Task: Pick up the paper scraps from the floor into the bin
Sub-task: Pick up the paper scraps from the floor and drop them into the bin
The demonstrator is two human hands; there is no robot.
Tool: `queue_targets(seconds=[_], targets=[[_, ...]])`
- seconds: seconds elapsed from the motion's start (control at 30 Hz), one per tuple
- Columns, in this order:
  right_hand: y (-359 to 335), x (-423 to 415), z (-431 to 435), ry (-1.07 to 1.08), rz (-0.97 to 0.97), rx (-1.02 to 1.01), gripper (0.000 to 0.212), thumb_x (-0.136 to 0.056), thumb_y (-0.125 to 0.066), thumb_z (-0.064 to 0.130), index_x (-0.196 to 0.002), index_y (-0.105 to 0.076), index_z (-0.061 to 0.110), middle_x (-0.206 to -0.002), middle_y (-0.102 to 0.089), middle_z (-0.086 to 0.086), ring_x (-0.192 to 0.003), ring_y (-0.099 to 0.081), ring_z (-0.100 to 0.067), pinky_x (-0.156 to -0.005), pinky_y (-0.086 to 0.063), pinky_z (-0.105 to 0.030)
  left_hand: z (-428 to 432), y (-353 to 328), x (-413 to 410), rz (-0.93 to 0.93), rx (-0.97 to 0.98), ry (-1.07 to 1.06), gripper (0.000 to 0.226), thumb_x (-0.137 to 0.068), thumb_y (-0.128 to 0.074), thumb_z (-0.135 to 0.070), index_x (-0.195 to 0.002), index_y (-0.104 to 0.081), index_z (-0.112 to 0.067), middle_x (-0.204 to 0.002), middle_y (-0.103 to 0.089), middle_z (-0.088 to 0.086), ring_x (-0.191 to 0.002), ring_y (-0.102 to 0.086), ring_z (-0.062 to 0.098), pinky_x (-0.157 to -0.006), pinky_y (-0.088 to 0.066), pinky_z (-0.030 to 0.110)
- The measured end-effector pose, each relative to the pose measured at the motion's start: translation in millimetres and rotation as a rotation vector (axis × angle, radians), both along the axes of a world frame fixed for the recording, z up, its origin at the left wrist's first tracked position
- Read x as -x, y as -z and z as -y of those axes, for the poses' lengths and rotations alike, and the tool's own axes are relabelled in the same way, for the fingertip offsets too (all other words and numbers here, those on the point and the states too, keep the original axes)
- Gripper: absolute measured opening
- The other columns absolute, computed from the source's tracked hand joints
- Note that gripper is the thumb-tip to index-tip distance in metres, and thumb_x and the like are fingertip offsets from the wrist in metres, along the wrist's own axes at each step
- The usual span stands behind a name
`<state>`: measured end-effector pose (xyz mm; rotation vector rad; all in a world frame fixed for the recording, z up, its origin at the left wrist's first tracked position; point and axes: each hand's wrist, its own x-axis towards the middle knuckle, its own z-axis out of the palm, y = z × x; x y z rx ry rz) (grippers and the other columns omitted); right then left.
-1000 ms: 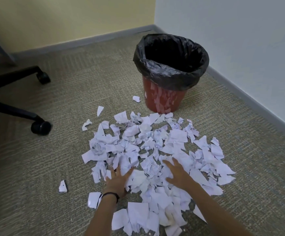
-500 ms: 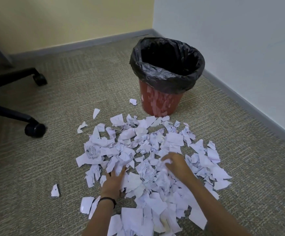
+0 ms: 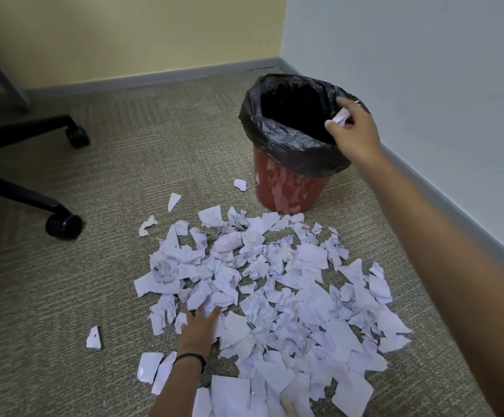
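Note:
A wide heap of torn white paper scraps (image 3: 274, 284) covers the carpet in front of me. Behind it stands a red bin (image 3: 290, 191) lined with a black bag (image 3: 281, 136), near the room's corner. My right hand (image 3: 354, 130) is over the bin's right rim and pinches a small bunch of scraps (image 3: 341, 117) between thumb and fingers. My left hand (image 3: 201, 326) rests flat on the near left part of the heap, fingers spread among the scraps; a black band circles its wrist.
An office chair's black legs and casters (image 3: 64, 225) stand on the carpet at left. Walls with a grey skirting board (image 3: 443, 188) close the corner behind and to the right of the bin. Stray scraps (image 3: 93, 337) lie apart from the heap on the left.
My right hand gripped scraps in the heap, then rose and moved forward over the bin. My left hand stayed on the heap. The view shifted closer to the bin.

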<state>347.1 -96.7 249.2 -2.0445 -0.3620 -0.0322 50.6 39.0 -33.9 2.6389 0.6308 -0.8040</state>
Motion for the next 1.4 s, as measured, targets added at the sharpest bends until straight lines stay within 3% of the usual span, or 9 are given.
queue_targets(seconds=[0.1, 0.2, 0.3, 0.47, 0.57, 0.77, 1.0, 1.2, 1.4], targets=[[0.3, -7.2, -2.7, -0.068, -0.104, 0.048, 0.058, -0.094, -0.052, 0.016, -0.145, -0.028, 0.026, -0.14, -0.041, 0.001, -0.106, -0.051, -0.01, -0.098, -0.037, -0.028, -0.6, -1.2, 0.5, -0.01, 0.002, 0.004, 0.076, -0.09, -0.035, 0.01, -0.148, -0.012, -0.032, -0.156, -0.001, 0.014, -0.143, -0.009, 0.041, -0.107, -0.036, 0.05], [21.0, 4.6, 1.6, -0.024, 0.001, 0.022, 0.047, -0.092, -0.052, 0.012, -0.136, -0.043, 0.026, -0.144, -0.039, 0.001, -0.13, -0.04, -0.015, -0.107, -0.039, -0.039, 0.0, -1.5, 0.1, -0.005, -0.002, -0.009, 0.076, -0.089, -0.034, 0.012, -0.148, -0.013, -0.032, -0.156, -0.003, 0.014, -0.143, -0.008, 0.04, -0.106, -0.037, 0.05], [59.9, 34.4, 9.6, -0.075, -0.007, 0.042, 0.034, -0.091, -0.052, 0.009, -0.124, -0.055, 0.02, -0.133, -0.051, 0.0, -0.118, -0.046, -0.009, -0.102, -0.044, -0.036, 0.5, -2.7, 0.0, -0.006, -0.001, -0.005, 0.073, -0.09, -0.035, 0.008, -0.148, -0.014, -0.031, -0.156, -0.004, 0.013, -0.143, -0.008, 0.039, -0.106, -0.037, 0.05], [157.8, 95.2, 34.5, -0.432, -0.308, 0.379, 0.029, -0.093, -0.051, 0.01, -0.122, -0.056, 0.015, -0.136, -0.05, -0.008, -0.112, -0.057, -0.031, -0.101, -0.045, -0.043, 2.1, -5.4, -0.1, 0.002, -0.012, -0.007, 0.073, -0.09, -0.035, 0.009, -0.148, -0.014, -0.03, -0.155, -0.005, 0.015, -0.143, -0.008, 0.038, -0.106, -0.038, 0.048], [211.4, 133.7, 51.1, -0.62, -0.468, 0.657, 0.044, -0.091, -0.058, 0.017, -0.133, -0.046, 0.016, -0.141, -0.041, -0.012, -0.126, -0.044, -0.026, -0.104, -0.032, -0.028, 1.9, -5.1, 1.2, 0.0, -0.013, -0.007, 0.073, -0.091, -0.038, 0.007, -0.148, -0.013, -0.031, -0.155, -0.005, 0.016, -0.143, -0.007, 0.038, -0.105, -0.039, 0.048], [259.8, 176.9, 61.5, -0.686, -0.418, 0.98, 0.061, -0.086, -0.062, 0.013, -0.139, -0.032, 0.019, -0.134, -0.035, -0.015, -0.11, -0.052, -0.03, -0.082, -0.041, -0.032, 1.9, -7.1, 0.8, 0.016, -0.017, 0.005, 0.076, -0.088, -0.04, 0.011, -0.147, -0.016, -0.03, -0.155, -0.004, 0.016, -0.141, -0.01, 0.04, -0.102, -0.042, 0.049], [238.2, 164.4, 60.2, -0.762, -0.497, 0.831, 0.025, -0.079, -0.066, 0.001, -0.104, -0.066, 0.005, -0.11, -0.051, -0.008, -0.091, -0.05, -0.016, -0.069, -0.04, -0.019, 1.9, -6.4, 1.1, 0.031, -0.023, 0.002, 0.077, -0.086, -0.038, 0.013, -0.147, -0.018, -0.029, -0.156, -0.002, 0.016, -0.142, -0.01, 0.041, -0.101, -0.043, 0.049], [112.2, 104.8, 49.0, -0.483, -0.372, 0.498, 0.018, -0.084, -0.064, 0.005, -0.098, -0.066, 0.015, -0.1, -0.061, 0.005, -0.066, -0.059, -0.005, -0.046, -0.043, -0.007, -2.7, -7.9, 4.4, 0.088, 0.008, 0.028, 0.071, -0.089, -0.042, 0.008, -0.145, -0.025, -0.031, -0.157, 0.0, 0.012, -0.141, -0.017, 0.038, -0.101, -0.044, 0.045], [14.9, 11.6, 18.9, 0.002, -0.04, -0.043, 0.026, -0.083, -0.063, 0.003, -0.107, -0.066, 0.013, -0.105, -0.061, -0.004, -0.08, -0.057, -0.007, -0.061, -0.051, -0.016, -17.6, -11.2, 11.1, 0.206, 0.038, -0.063, 0.009, -0.09, -0.053, -0.012, -0.095, -0.059, -0.017, -0.101, -0.066, 0.009, -0.099, -0.062, 0.017, -0.071, -0.038, 0.022]])
